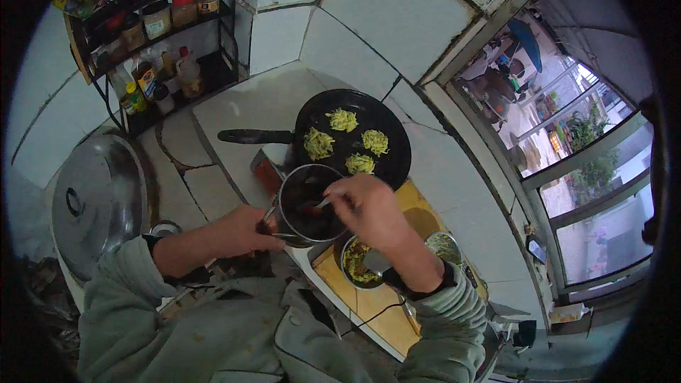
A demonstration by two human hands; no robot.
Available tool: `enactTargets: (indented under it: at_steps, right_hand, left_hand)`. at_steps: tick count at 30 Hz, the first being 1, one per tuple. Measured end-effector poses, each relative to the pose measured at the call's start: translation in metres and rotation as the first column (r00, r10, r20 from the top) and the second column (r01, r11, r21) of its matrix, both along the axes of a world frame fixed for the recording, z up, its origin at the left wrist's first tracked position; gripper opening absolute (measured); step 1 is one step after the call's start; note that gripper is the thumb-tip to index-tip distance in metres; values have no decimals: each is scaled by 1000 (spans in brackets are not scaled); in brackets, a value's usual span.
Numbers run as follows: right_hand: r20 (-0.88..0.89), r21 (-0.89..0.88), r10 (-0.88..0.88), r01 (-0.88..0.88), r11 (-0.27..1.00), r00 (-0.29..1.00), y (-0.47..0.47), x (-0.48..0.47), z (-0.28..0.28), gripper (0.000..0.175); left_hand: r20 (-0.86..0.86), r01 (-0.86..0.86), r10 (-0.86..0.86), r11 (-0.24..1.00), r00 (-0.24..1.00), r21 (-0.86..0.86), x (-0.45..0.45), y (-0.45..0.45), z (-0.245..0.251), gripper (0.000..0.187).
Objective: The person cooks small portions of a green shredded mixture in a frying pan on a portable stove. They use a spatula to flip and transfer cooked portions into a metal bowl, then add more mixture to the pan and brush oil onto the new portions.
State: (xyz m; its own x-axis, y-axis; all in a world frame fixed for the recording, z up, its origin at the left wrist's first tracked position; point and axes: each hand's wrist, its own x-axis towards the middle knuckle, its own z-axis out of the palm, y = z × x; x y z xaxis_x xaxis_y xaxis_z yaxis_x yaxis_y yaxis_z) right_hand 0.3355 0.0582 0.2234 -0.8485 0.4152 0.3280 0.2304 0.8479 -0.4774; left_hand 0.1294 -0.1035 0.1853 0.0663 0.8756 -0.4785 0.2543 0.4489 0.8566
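Note:
My left hand grips the handle side of a deep metal pot with a dark interior. In my right hand is a spoon, its bowl end down inside the pot; what the pot holds is too dark to tell. Just beyond the pot, a black frying pan carries several separate patties of shredded green-yellow vegetable. Partly under my right forearm stands a metal bowl of a similar shredded mixture, with a metal utensil in it.
The pan's handle points left over the tiled counter. A large metal lid leans at left, below a black spice rack of jars and bottles. Right are another bowl, a wooden board and a window frame.

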Motion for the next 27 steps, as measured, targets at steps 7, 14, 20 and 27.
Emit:
enactTargets:
  at_steps: [7, 14, 20, 27]
  right_hand:
    - [-286, -497, -318, 144, 856, 904, 72, 10, 21, 9]
    - [-131, -362, -559, 486, 796, 819, 154, 9, -14, 14]
    - [-99, -166, -571, 552, 817, 815, 175, 45, -55, 15]
    - [62, -206, -539, 540, 816, 840, 127, 70, -43, 15]
  left_hand:
    - [14, -112, 113, 991, 993, -74, -18, -3, -1, 29]
    - [84, -186, 188, 982, 978, -39, -33, -9, -9, 28]
    - [116, -215, 224, 973, 968, -89, -39, -14, -20, 24]
    - [89, -232, 237, 971, 967, -63, -42, -23, -12, 23]
